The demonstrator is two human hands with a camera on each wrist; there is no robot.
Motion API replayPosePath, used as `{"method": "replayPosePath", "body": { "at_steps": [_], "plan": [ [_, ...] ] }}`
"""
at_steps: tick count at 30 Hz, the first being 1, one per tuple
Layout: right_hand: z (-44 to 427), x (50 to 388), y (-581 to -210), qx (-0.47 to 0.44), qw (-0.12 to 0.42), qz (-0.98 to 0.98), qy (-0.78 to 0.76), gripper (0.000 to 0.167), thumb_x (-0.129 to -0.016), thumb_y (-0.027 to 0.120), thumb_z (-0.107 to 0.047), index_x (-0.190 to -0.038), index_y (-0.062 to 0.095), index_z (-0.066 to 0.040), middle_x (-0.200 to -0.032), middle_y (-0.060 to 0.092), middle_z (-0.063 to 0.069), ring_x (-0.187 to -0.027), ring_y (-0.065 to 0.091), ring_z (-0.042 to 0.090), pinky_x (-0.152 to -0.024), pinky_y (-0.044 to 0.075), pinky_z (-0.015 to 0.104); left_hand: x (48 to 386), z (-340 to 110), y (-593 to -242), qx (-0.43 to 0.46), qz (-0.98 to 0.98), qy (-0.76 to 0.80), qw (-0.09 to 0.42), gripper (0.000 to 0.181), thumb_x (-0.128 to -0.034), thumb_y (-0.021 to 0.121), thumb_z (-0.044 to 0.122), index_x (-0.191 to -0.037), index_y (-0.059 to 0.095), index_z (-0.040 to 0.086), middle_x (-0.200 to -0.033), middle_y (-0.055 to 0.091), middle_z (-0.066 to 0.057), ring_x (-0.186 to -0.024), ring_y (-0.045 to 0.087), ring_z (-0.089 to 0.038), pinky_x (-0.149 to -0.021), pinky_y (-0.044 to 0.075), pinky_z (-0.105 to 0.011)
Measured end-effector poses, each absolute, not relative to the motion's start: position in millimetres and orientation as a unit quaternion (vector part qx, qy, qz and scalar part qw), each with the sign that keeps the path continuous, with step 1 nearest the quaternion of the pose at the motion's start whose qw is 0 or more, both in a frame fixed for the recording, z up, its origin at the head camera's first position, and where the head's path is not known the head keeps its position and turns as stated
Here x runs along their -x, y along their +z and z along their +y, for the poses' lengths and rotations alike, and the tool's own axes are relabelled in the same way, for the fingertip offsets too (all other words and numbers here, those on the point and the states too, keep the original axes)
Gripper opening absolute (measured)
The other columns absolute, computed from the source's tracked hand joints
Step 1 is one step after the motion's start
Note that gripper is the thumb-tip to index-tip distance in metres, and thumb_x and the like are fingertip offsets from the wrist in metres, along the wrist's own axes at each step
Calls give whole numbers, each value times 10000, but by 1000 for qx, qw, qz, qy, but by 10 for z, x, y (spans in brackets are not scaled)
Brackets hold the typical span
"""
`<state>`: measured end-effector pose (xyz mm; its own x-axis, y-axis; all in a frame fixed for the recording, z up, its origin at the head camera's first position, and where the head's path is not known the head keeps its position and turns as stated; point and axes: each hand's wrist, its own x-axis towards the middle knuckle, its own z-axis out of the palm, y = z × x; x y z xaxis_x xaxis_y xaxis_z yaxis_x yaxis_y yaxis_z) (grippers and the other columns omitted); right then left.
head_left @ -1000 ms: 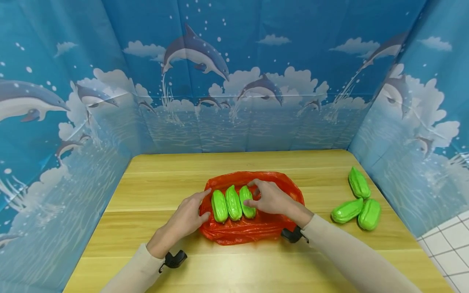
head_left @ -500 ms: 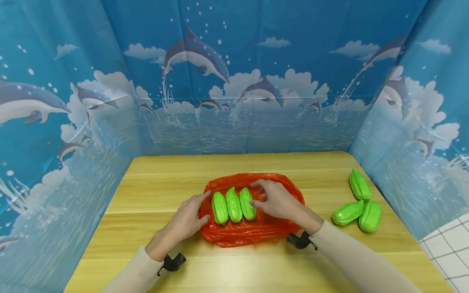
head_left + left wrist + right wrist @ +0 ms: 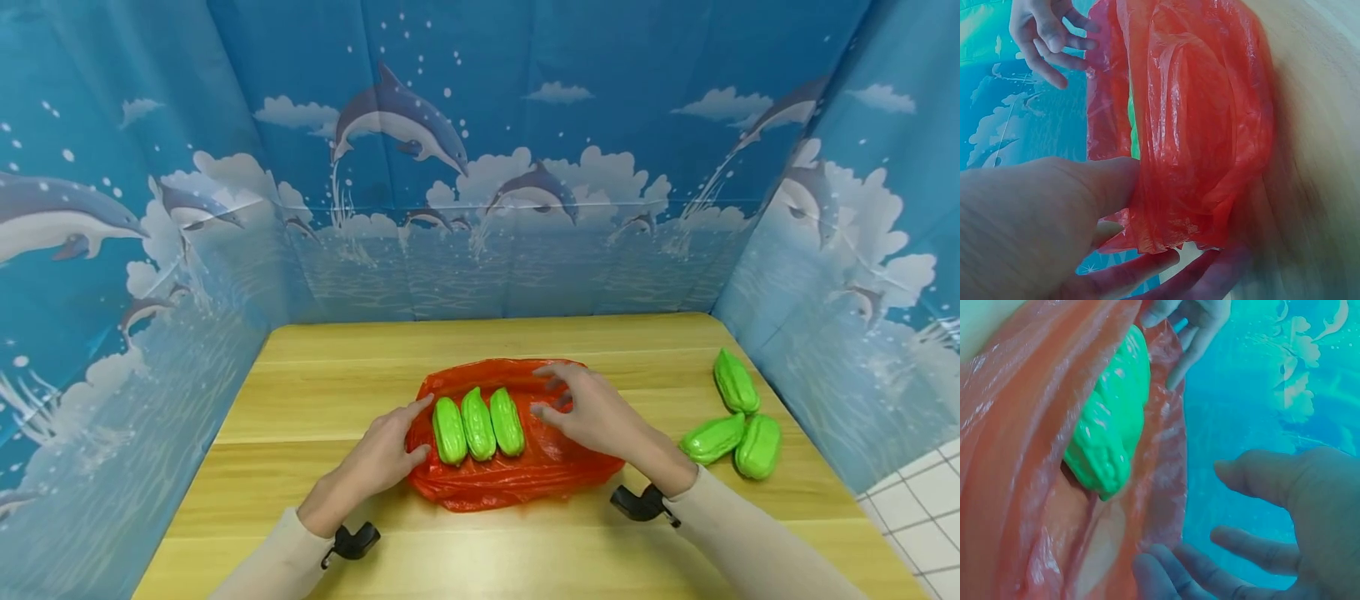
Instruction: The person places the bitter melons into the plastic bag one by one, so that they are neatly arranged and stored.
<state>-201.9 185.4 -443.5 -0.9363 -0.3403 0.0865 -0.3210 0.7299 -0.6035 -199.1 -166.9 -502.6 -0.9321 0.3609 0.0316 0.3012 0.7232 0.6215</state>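
Observation:
Three glossy green ridged gourd-like pieces lie side by side in an open red plastic bag [image 3: 555, 475]: a left one [image 3: 450, 432], a middle one [image 3: 478, 423] and a right one [image 3: 507, 422]. My left hand [image 3: 381, 450] is at the bag's left end, thumb and forefinger spread apart. In the left wrist view its thumb meets the bag's edge, and other fingers lie by the outside of the red film. My right hand [image 3: 596, 412] hovers over the bag's right part with loosely bent fingers and nothing between them, apart from the right piece.
On the right of the wooden table [image 3: 300, 392] three more green pieces sit close together: an upper one [image 3: 736, 382], a left one [image 3: 712, 438] and a lower one [image 3: 758, 447]. A blue dolphin-print curtain [image 3: 487, 275] encloses the back and sides.
My right hand has let go of the right green piece and moved right, away from it, with its fingers opening. The left hand has stayed nearly in place.

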Motion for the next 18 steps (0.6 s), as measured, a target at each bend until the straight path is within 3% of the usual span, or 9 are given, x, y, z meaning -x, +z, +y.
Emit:
{"method": "replayPosePath", "body": {
  "at_steps": [8,14,18],
  "plan": [
    [2094,1979,-4354,162,-7,928,-336,489,-1111,822,-218,-1549,697,-41,-1390,738,223,-1140,783,343,-952,699,487,1996,-1682,-5052,-176,928,326,48,789,-1038,839,40,-1754,507,40,-1755,590,-214,-1621,578,-483,-1333,506,-661],
    [2334,2032,-4307,137,-30,928,-345,482,-1113,817,-214,-1550,704,-47,-1415,743,256,-1126,800,345,-841,717,424,2003,-1685,-5043,-177,930,319,45,786,-1037,836,33,-1752,510,41,-1741,603,-219,-1608,590,-489,-1324,515,-661],
    [2521,2083,-4337,135,-56,931,-336,480,-1128,803,-242,-1560,702,-58,-1408,752,248,-1125,809,363,-854,729,461,2013,-1688,-5052,-178,931,317,46,788,-1039,832,34,-1756,505,42,-1730,615,-220,-1597,601,-490,-1318,522,-659]
  ]
}}
